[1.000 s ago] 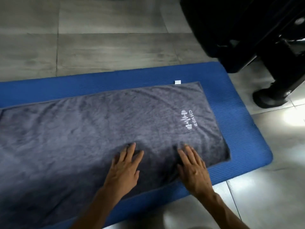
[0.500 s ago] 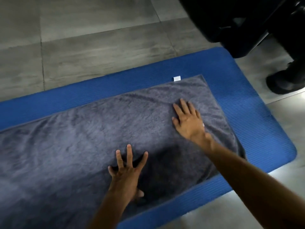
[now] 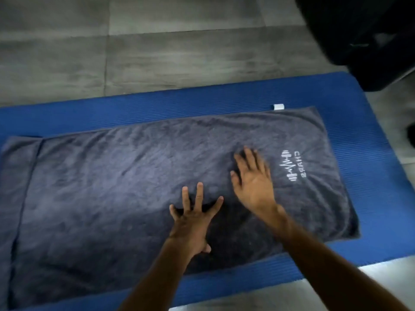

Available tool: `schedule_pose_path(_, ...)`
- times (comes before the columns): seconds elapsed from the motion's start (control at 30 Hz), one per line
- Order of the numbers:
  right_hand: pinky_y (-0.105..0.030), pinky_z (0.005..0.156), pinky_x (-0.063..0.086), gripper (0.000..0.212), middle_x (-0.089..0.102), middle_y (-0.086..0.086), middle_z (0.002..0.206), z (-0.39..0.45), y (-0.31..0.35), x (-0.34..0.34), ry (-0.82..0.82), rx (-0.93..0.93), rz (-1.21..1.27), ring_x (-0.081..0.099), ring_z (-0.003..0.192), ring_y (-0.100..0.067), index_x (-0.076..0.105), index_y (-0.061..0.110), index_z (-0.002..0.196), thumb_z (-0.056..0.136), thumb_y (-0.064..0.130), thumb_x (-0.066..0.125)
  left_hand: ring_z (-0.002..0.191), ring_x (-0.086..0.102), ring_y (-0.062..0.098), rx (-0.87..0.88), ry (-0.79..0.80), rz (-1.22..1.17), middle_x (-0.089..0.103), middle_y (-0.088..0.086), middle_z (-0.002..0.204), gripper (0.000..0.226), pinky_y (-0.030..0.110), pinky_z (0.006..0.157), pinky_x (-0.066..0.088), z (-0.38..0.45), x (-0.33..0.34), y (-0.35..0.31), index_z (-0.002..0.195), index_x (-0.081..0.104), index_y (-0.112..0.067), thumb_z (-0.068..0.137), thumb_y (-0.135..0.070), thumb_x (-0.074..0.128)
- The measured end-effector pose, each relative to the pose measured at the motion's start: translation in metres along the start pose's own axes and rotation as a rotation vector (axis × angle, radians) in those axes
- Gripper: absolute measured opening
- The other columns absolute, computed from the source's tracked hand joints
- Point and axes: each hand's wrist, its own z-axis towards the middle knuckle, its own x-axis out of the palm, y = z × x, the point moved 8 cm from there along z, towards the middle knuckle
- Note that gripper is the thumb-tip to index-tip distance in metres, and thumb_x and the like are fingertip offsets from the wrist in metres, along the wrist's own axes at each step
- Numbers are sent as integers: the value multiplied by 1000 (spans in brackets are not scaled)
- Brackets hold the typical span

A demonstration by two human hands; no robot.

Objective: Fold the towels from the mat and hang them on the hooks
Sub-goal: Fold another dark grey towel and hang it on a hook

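A dark grey towel [image 3: 112, 187] lies spread flat on a blue mat [image 3: 157, 104] on the floor. A white logo is printed near its right end, and a small white tag [image 3: 278, 106] sticks out at the far right corner. My left hand [image 3: 193, 218] presses flat on the towel near its middle, fingers spread. My right hand [image 3: 253, 180] lies flat on the towel just left of the logo, blurred by motion. A second layer of grey cloth [image 3: 15, 176] shows along the towel's left end. No hooks are in view.
Grey floor tiles [image 3: 157, 52] surround the mat. A large black object [image 3: 363, 37] stands at the top right, overlapping the mat's far right corner. A dark shape [image 3: 411, 135] sits at the right edge.
My right hand slid back left and nearer, off the logo, which now shows. My left hand stayed pressed on the towel. The view shifted left, showing the towel's left end.
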Motion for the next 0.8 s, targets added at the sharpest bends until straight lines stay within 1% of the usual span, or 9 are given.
schedule_pose_path(0.1,-52,105,41,53,49,-13,145,-41,58,31,22,-111,106,48,131,-36,59,12,132,94,38,33,135,-37,41,8,-28,-25,-44,3,148,123,71,110,0,-6,-2,3,150,-16,-29,72,-42,79)
schedule_pose_path(0.17,-47,103,45,50,56,-12,137,-55,85,39,24,-153,197,55,122,-35,62,11,127,95,33,30,146,-15,35,83,-161,-52,-14,4,160,106,60,117,7,-16,-4,15,154,1,-16,79,-42,72)
schedule_pose_path(0.2,-44,102,46,48,60,-11,133,-58,92,38,-4,-154,239,58,117,-33,63,10,124,96,32,31,148,5,30,165,-285,-78,10,5,161,86,51,118,18,-26,-7,22,151,22,-14,83,-41,66)
schedule_pose_path(0.27,-38,100,44,42,63,-9,126,-64,113,38,-39,-202,271,60,111,-32,64,10,120,97,30,36,128,50,21,250,-553,-156,53,1,138,42,36,102,46,-60,-7,56,123,62,-20,85,-37,55)
schedule_pose_path(0.33,-36,99,43,40,64,-8,124,-73,141,46,-13,-305,273,61,110,-31,64,10,119,97,29,38,99,67,22,141,-780,-220,69,1,112,32,31,80,57,-100,2,113,101,70,-21,83,-35,47)
schedule_pose_path(0.47,-38,99,49,41,60,-2,133,-100,196,74,125,-511,245,59,116,-28,64,15,122,97,33,36,89,65,37,-395,-976,-368,67,15,102,46,42,78,55,-181,41,257,105,66,-10,82,-36,38)
schedule_pose_path(0.6,-31,98,46,38,58,5,136,-123,239,95,201,-717,188,60,114,-20,67,20,117,97,33,38,107,48,48,-1009,-818,-549,49,24,122,62,58,86,42,-257,115,371,132,48,-9,80,-44,39)
schedule_pose_path(0.7,-29,99,42,34,58,6,136,-135,253,103,233,-802,143,60,113,-19,68,23,112,96,33,40,116,45,49,-1131,-682,-699,49,26,125,54,58,97,39,-273,146,409,132,45,-11,88,-43,46)
schedule_pose_path(0.8,-26,101,40,34,58,6,136,-135,252,101,252,-793,144,59,116,-17,68,23,113,95,32,40,108,58,42,-1138,-714,-854,61,25,114,59,46,89,47,-277,139,420,114,58,-7,69,-44,60)
